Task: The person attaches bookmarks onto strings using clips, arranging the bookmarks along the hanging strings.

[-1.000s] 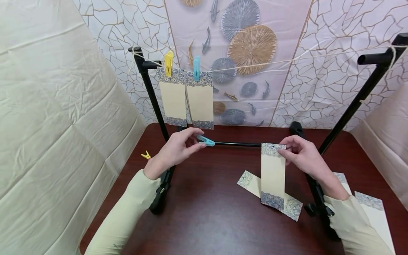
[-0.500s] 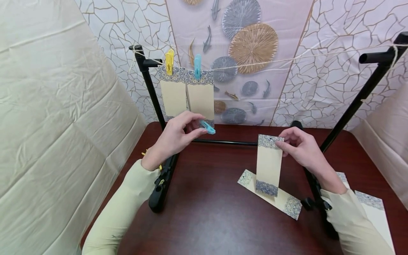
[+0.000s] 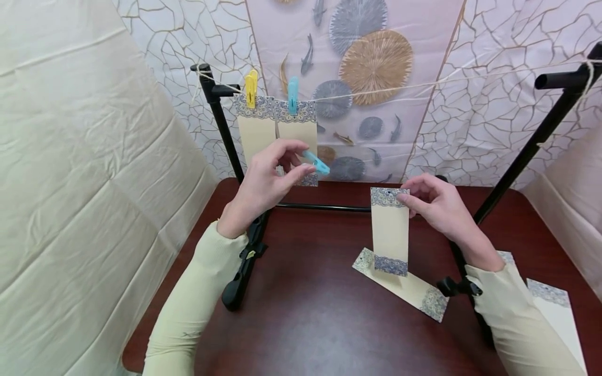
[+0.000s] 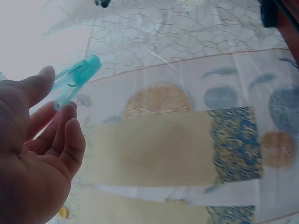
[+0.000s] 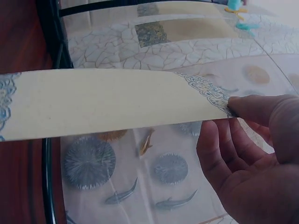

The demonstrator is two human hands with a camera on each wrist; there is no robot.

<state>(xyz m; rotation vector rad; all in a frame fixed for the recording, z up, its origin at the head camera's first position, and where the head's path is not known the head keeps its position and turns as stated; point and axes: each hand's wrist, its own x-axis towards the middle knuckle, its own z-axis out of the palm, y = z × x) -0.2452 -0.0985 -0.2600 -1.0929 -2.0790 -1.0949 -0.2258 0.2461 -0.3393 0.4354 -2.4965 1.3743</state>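
Note:
Between thumb and fingers my left hand (image 3: 270, 180) pinches a light-blue clothespin (image 3: 317, 163), held in front of the hanging cards. In the left wrist view the same clothespin (image 4: 77, 79) points away from the fingertips. My right hand (image 3: 442, 211) pinches a cream card (image 3: 390, 230) with blue lace-patterned ends by its upper right corner; the card hangs upright above the table. On the string (image 3: 423, 85), a yellow clothespin (image 3: 251, 89) and a blue clothespin (image 3: 293, 96) each hold a similar card. The left hand partly hides both hanging cards.
Another patterned card (image 3: 409, 292) lies slantwise on the dark red table (image 3: 301, 313), below the held card. More cards (image 3: 555, 313) lie at the right, partly behind the right sleeve. Black stand posts (image 3: 531, 146) rise at both sides, joined by a low crossbar (image 3: 324, 207).
My left hand has risen with the blue clothespin, up in front of the hanging cards. My right hand has lifted its card and moved it slightly left.

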